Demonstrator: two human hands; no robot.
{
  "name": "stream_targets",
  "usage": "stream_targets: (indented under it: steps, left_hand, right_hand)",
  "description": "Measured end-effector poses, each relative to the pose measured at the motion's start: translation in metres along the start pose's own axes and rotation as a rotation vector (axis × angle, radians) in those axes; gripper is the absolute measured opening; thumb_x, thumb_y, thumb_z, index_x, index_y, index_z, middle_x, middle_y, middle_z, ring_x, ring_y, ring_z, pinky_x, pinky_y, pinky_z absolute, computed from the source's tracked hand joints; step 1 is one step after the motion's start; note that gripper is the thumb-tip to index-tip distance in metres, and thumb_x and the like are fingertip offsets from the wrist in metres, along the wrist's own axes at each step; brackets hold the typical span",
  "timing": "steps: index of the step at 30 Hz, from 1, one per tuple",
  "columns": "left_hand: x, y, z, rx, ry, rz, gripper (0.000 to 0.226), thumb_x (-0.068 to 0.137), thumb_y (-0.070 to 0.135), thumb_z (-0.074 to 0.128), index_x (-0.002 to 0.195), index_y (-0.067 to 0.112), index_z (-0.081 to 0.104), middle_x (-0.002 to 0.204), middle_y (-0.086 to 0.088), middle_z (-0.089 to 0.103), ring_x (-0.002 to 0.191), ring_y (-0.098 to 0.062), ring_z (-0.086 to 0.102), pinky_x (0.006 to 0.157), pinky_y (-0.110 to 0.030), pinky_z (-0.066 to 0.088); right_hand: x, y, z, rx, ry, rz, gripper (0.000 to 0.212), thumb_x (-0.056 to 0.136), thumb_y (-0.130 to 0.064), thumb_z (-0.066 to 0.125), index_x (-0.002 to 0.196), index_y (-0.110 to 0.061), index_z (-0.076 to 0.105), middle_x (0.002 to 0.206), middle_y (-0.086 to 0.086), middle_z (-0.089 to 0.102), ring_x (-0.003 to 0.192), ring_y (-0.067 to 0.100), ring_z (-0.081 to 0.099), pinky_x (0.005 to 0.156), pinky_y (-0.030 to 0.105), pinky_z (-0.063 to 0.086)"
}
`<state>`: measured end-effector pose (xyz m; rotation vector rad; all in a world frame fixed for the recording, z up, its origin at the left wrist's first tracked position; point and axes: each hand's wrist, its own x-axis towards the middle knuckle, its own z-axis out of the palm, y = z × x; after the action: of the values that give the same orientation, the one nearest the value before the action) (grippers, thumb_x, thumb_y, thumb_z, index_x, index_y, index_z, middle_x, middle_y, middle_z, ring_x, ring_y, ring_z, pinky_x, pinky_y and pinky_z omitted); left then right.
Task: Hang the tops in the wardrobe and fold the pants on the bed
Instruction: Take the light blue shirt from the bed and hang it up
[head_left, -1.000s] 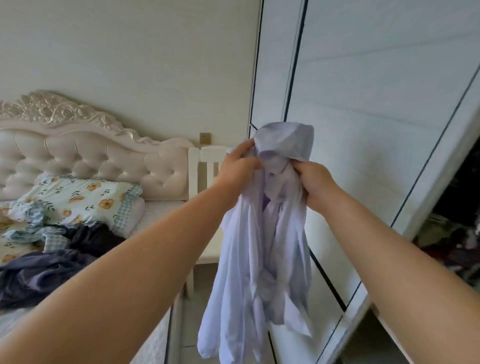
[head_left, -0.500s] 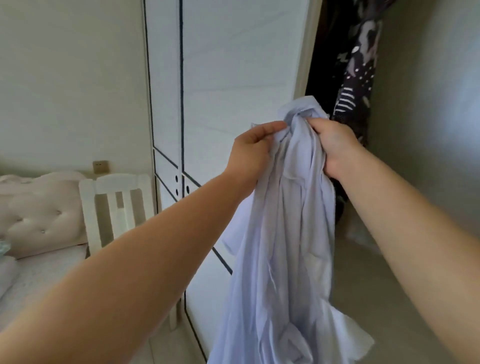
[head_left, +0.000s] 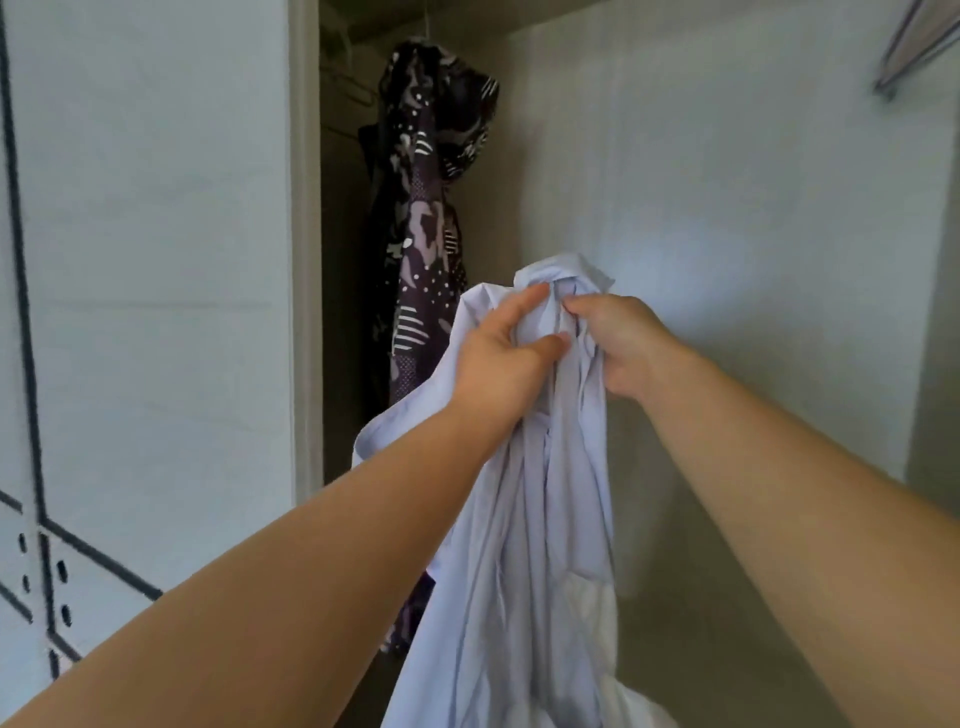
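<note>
We are holding the soft, light, pale blue cotton shirt (head_left: 524, 545) bunched at its collar, left hand (head_left: 506, 358) and right hand (head_left: 621, 345) both pinching it, and gripping at the shoulders is probably serving better.

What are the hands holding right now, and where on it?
The left hand and right hand both grip the pale blue shirt at its bunched top end; the rest hangs below.
</note>
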<state>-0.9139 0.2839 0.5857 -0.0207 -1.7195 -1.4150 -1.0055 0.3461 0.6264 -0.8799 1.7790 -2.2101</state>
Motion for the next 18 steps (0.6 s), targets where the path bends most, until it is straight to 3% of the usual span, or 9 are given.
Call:
stream_targets:
  steps: [4,6,8,11,13,15,18]
  left_hand:
    - [0.033,-0.009,0.04,0.018,-0.061,0.112,0.053,0.086,0.009,0.066,0.13,0.034,0.05,0.127,0.003,0.059,0.116,-0.012,0.057,0.101,-0.032,0.047]
    - [0.05,-0.013,0.062,0.079,-0.067,0.188,0.06,0.084,0.012,0.069,0.135,0.035,0.047,0.129,0.009,0.052,0.117,-0.005,0.052,0.102,-0.018,0.041]
    - [0.066,-0.013,0.083,0.139,-0.075,0.242,0.068,0.082,0.014,0.071,0.14,0.032,0.041,0.125,0.013,0.047,0.113,0.001,0.047,0.091,0.0,0.033]
    - [0.094,-0.008,0.112,0.176,-0.053,0.275,0.069,0.085,0.009,0.066,0.143,0.031,0.037,0.127,0.008,0.045,0.112,-0.006,0.05,0.086,-0.002,0.034]
    - [0.112,-0.003,0.128,0.189,-0.031,0.289,0.066,0.087,0.006,0.061,0.143,0.032,0.037,0.111,0.013,0.048,0.095,-0.003,0.052,0.073,0.004,0.035]
    - [0.13,0.0,0.143,0.19,-0.006,0.298,0.062,0.089,0.005,0.057,0.142,0.033,0.039,0.101,0.015,0.051,0.084,-0.001,0.049,0.063,0.006,0.034]
    - [0.156,0.004,0.162,0.206,0.014,0.353,0.054,0.091,0.007,0.053,0.138,0.032,0.045,0.123,0.003,0.056,0.093,-0.007,0.054,0.072,-0.002,0.036]
  right_hand:
    - [0.032,-0.018,-0.038,0.015,0.067,-0.046,0.02,0.094,-0.018,0.052,0.106,-0.004,0.06,0.097,0.014,0.064,0.096,0.029,0.061,0.091,0.04,0.05]
    - [0.049,-0.025,-0.054,-0.001,0.073,-0.066,0.017,0.094,-0.017,0.052,0.102,-0.004,0.061,0.095,0.014,0.064,0.096,0.029,0.061,0.094,0.042,0.049]
    - [0.064,-0.034,-0.066,-0.018,0.075,-0.088,0.018,0.095,-0.017,0.052,0.101,-0.003,0.061,0.089,0.011,0.063,0.097,0.028,0.061,0.097,0.043,0.047]
    - [0.082,-0.051,-0.083,-0.063,0.099,-0.133,0.024,0.095,-0.019,0.052,0.11,-0.002,0.06,0.088,0.008,0.062,0.098,0.026,0.06,0.093,0.037,0.047]
    - [0.093,-0.063,-0.092,-0.082,0.127,-0.158,0.027,0.096,-0.019,0.05,0.115,-0.001,0.058,0.087,0.007,0.06,0.094,0.025,0.059,0.085,0.035,0.047]
    - [0.102,-0.076,-0.097,-0.146,0.164,-0.179,0.029,0.097,-0.02,0.048,0.117,-0.001,0.057,0.092,0.01,0.062,0.092,0.024,0.06,0.081,0.034,0.047]
    - [0.111,-0.096,-0.107,-0.31,0.254,-0.21,0.031,0.097,-0.019,0.047,0.118,0.002,0.057,0.117,0.018,0.062,0.109,0.032,0.059,0.096,0.039,0.046]
